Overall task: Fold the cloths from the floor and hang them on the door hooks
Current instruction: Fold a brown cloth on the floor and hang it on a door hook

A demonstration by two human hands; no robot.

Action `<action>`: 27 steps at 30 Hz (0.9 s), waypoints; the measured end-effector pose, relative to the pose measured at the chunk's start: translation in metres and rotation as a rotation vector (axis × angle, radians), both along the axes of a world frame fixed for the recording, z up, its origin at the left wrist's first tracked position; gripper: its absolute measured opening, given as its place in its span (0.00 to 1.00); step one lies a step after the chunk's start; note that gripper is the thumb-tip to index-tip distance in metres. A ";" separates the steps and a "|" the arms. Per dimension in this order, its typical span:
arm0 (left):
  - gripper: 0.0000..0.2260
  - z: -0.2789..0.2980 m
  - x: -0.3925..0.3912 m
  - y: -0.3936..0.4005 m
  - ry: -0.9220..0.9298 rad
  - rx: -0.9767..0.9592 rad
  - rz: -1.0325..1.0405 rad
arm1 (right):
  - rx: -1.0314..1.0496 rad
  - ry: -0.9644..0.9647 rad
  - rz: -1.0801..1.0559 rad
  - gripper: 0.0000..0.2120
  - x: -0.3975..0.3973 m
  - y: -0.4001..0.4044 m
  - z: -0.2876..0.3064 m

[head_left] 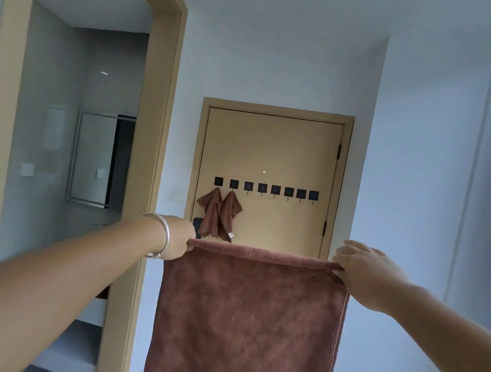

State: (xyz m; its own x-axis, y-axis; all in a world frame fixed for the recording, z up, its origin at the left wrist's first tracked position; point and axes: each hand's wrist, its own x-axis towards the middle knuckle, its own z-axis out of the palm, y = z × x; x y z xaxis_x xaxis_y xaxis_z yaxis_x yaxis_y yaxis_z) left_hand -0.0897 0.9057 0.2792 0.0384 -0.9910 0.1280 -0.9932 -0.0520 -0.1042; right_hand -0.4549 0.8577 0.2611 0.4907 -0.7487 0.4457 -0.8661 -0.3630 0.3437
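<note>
Plush brown cloth [246,329], corners pinched

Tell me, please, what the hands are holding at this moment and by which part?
Both hold one brown cloth by its top edge: the left hand pinches the top left corner, the right hand the top right corner; the rest hangs.

Both arms are stretched forward at the same height. The left grip [180,238] and the right grip [362,270] are well apart, each pinching an upper corner of the brown cloth [249,320], knuckles up.
</note>
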 end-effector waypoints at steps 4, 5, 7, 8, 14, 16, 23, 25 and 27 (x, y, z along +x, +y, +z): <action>0.14 -0.005 0.019 -0.051 0.012 -0.002 0.010 | 0.029 0.017 0.012 0.16 0.022 -0.054 -0.006; 0.13 -0.006 0.023 -0.063 0.009 0.007 0.014 | 0.035 0.013 0.020 0.16 0.027 -0.068 -0.006; 0.12 -0.010 0.031 -0.086 -0.002 0.023 0.019 | 0.040 -0.009 0.041 0.14 0.036 -0.097 -0.009; 0.12 -0.010 0.034 -0.098 -0.008 0.026 0.020 | 0.039 -0.020 0.051 0.12 0.041 -0.112 -0.010; 0.12 -0.016 0.051 -0.163 -0.043 0.066 0.091 | 0.071 -0.046 0.108 0.13 0.070 -0.208 -0.021; 0.14 -0.015 0.055 -0.186 -0.047 0.078 0.122 | 0.069 -0.042 0.107 0.15 0.078 -0.243 -0.024; 0.12 0.002 0.062 -0.284 -0.060 0.064 0.179 | 0.116 -0.069 0.143 0.16 0.096 -0.360 -0.024; 0.12 0.003 0.064 -0.311 -0.058 0.067 0.198 | 0.125 -0.086 0.163 0.16 0.101 -0.391 -0.026; 0.13 0.001 0.066 -0.338 -0.062 0.076 0.210 | 0.129 -0.084 0.173 0.16 0.105 -0.420 -0.029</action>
State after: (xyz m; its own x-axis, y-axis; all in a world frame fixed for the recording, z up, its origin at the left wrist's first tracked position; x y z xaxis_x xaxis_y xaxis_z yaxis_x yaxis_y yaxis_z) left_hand -0.0232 0.5673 0.2804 0.2391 -0.9691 0.0613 -0.9531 -0.2463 -0.1761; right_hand -0.3496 0.4373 0.2322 0.5818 -0.7103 0.3963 -0.8109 -0.5447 0.2142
